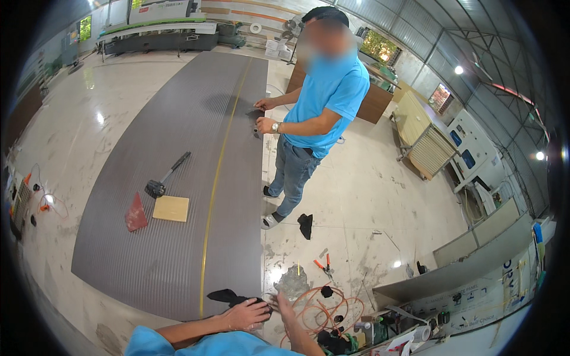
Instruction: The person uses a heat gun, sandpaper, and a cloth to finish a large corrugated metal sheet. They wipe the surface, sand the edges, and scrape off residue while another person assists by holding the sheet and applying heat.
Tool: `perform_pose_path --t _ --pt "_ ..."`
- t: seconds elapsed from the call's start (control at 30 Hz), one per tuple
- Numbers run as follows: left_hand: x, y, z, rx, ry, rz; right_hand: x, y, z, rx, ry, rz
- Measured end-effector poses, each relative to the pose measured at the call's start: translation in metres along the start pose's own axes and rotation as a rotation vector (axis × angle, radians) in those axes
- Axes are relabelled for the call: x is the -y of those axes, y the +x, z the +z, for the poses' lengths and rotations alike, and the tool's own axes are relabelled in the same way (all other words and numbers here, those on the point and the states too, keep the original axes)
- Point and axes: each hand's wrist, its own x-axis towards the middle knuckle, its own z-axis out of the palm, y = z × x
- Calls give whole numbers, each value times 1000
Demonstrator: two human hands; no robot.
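Low in the head view, my left hand [246, 314] lies over a crumpled black cloth [225, 295] at the near right corner of a long grey ribbed panel [160, 255]. Its fingers bend over the cloth. My right hand [286, 308] is beside it, just off the panel's edge, with its blurred fingers close to the cloth. Farther up the panel lie a black-headed mallet [157, 187], a yellow rectangular block [171, 209] and a dark red triangular piece [136, 215]. A yellow strip [215, 185] runs along the panel.
A co-worker in a blue shirt [332, 89] stands at the panel's right edge, both hands over a small dark thing. An orange hose [323, 308], orange-handled pliers [323, 265] and a black cloth piece [305, 225] lie on the floor. Leaning boards [469, 279] stand at the right.
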Motion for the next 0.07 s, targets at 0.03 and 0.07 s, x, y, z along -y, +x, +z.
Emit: perform_pose_path --t 0.03,0.07 --pt "3 10 -5 9 19 -69 -16 -16 -25 -29 -170 119" --pt "7 20 -11 21 48 -153 -23 -31 -61 -58 -161 92"
